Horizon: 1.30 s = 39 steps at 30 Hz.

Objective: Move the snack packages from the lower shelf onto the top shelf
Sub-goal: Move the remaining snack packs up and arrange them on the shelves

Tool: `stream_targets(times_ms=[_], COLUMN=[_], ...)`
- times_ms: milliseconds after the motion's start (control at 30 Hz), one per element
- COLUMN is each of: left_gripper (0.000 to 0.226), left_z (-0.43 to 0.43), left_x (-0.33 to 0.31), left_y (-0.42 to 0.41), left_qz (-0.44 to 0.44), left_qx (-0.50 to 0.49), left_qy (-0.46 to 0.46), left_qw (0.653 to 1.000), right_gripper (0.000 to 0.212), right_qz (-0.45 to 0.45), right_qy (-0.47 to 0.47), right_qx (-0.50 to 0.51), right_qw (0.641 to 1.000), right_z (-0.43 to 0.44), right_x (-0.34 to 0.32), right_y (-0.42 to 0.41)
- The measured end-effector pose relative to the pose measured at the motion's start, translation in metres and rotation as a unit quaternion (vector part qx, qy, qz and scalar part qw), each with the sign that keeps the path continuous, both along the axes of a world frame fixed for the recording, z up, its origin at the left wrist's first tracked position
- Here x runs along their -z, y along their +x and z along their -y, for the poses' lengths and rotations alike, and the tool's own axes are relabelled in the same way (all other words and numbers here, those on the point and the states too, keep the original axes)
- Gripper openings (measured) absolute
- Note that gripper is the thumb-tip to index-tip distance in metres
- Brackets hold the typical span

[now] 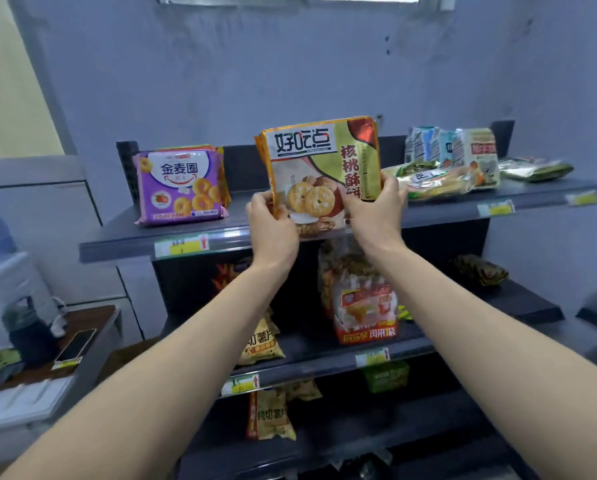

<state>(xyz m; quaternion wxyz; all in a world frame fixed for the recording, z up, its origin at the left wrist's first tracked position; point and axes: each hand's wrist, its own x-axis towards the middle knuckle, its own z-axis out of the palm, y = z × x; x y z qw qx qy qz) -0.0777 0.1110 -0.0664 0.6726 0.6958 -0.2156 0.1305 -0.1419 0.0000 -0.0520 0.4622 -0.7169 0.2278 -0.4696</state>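
Head view: the walnut biscuit pack (321,174) was held upright over the top shelf (124,242) edge, pinched at both lower corners by the left hand (273,223) and right hand (376,206), probably to set it standing, label outward.

one left hand (273,225), one right hand (376,206), one green-and-gold biscuit pack (325,161) at the top shelf (110,242); on that shelf one purple pack (181,187) and a heap (456,161) too jumbled to count. below it: two yellow chip bags (260,342) (271,415); one orange-labelled clear bag (363,306).
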Motion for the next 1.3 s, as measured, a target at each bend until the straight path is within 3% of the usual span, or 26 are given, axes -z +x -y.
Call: stream_targets(times_ms=[333,633,1100,1300], left_gripper=[0.012,0.016,0.015,0.012], left_z=[0.126,0.156,0.16,0.158], left_x=[-0.02,-0.012,-0.009,-0.013], left_y=[0.063,0.099,0.117,0.123], left_qz=[0.006,-0.037,-0.025,-0.034], left_qx=[-0.066,-0.108,-0.13,-0.117], left_qy=[-0.016,0.03,0.071,0.087], left_qw=[0.998,0.993,0.989,0.989], right_gripper=[0.052,0.034,0.071,0.069], right_qz=[-0.034,-0.13,-0.214,-0.205], right_qy=[-0.029,-0.06,-0.107,-0.123], right_qx=[-0.067,-0.136,-0.153,-0.146], right_qw=[0.997,0.98,0.959,0.96], right_z=[0.143,0.186,0.178,0.169], right_x=[-0.022,-0.008,0.0,0.002], right_y=[0.067,0.109,0.114,0.109])
